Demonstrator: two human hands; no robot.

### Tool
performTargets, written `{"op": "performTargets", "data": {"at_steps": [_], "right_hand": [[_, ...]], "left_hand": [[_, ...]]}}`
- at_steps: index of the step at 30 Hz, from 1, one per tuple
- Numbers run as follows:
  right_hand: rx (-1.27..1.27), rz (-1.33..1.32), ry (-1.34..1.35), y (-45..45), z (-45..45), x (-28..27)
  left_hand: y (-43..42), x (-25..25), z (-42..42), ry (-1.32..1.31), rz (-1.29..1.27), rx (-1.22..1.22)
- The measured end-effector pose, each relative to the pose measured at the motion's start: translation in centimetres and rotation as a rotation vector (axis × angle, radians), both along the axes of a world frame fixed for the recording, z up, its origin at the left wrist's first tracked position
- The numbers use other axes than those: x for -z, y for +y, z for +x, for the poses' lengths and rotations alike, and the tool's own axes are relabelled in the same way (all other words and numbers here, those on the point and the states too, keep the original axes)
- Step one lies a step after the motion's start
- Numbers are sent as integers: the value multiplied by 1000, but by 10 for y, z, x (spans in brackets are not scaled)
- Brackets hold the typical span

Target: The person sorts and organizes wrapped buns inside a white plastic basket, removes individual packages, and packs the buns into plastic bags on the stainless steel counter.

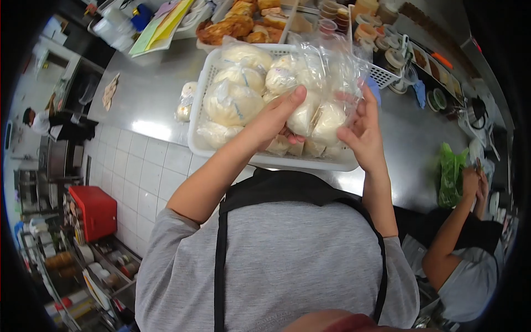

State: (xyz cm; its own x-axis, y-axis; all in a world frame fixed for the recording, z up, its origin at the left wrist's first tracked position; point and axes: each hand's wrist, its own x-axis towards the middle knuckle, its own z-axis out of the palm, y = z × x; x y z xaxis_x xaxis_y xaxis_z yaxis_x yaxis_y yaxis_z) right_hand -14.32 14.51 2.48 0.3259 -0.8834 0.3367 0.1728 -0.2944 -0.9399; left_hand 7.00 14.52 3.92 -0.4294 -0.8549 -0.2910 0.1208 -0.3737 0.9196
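A white plastic basket in front of me is filled with clear bags of pale, dough-like balls. Over its right half I hold a clear plastic bag with white round lumps in its lower part. My left hand grips the bag's left side, thumb on top and fingers partly hidden beneath. On the other side, my right hand has its fingers curled around the bag and its thumb against a white ball. Exactly what the balls are made of I cannot tell.
A small wrapped bundle and a crumpled cloth lie left on the steel counter. Browned meat pieces and sauce tubs stand behind. At right, a co-worker's hands are by a green leafy bag.
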Motion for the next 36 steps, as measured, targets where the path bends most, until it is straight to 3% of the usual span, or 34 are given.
{"op": "performTargets", "data": {"at_steps": [2,5,7,8,11,16,19,21,23,25,28,32,34,36], "right_hand": [[-64,190,-29,-10,4,0],[-16,228,-84,-26,11,14],[-67,254,-99,-27,17,14],[-87,273,-115,-26,21,16],[-207,221,-103,-17,36,16],[-386,122,-19,-4,58,19],[34,-72,393,-17,50,37],[370,-134,561,-21,32,54],[727,-241,878,-17,4,72],[940,-280,1249,-1,-6,75],[1007,-126,1397,16,-2,83],[1067,-165,1321,21,-8,92],[1213,-407,1161,24,22,74],[1077,-524,902,15,57,56]], "left_hand": [[6,2,2,-102,15,57],[22,2,-1,78,32,-150],[34,4,4,-86,-241,-94],[40,6,4,-94,-230,-128],[57,4,12,-2,-251,-318],[94,6,76,-162,-475,-351],[116,14,143,-45,-437,-529],[125,25,199,151,-350,-775],[128,39,258,64,-347,-833],[127,57,303,-111,-322,-942],[111,69,339,-96,-192,-947],[76,77,363,138,-109,-842],[70,75,358,314,-106,-684],[71,67,349,345,-120,-630]]}}
